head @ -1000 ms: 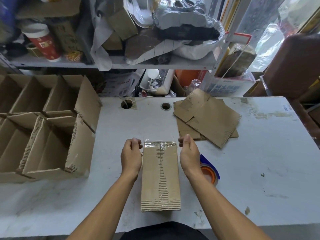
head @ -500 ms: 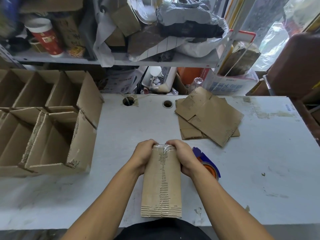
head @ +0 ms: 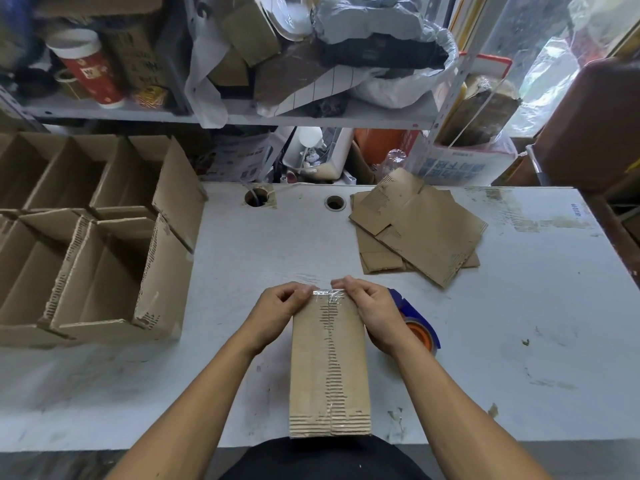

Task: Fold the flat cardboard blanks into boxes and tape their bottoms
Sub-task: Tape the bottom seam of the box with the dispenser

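A folded cardboard box point(head: 329, 368) stands bottom-up near the table's front edge, clear tape running along its centre seam. My left hand point(head: 277, 310) grips the box's far left corner with curled fingers. My right hand point(head: 370, 306) grips the far right corner, fingertips on the crinkled tape end at the far edge. A blue and orange tape dispenser point(head: 415, 327) lies just right of the box, partly behind my right hand. Flat cardboard blanks point(head: 419, 230) lie stacked at the back right.
Several folded open boxes point(head: 100, 265) fill the table's left side. Two cable holes point(head: 258, 197) sit near the white table's point(head: 519, 323) far edge. A cluttered shelf point(head: 242, 114) rises behind. The front edge is close to my body.
My hands went from open beside the box's far end to closing on its far corners, pressing the loose tape end down over the edge. The box stayed put.
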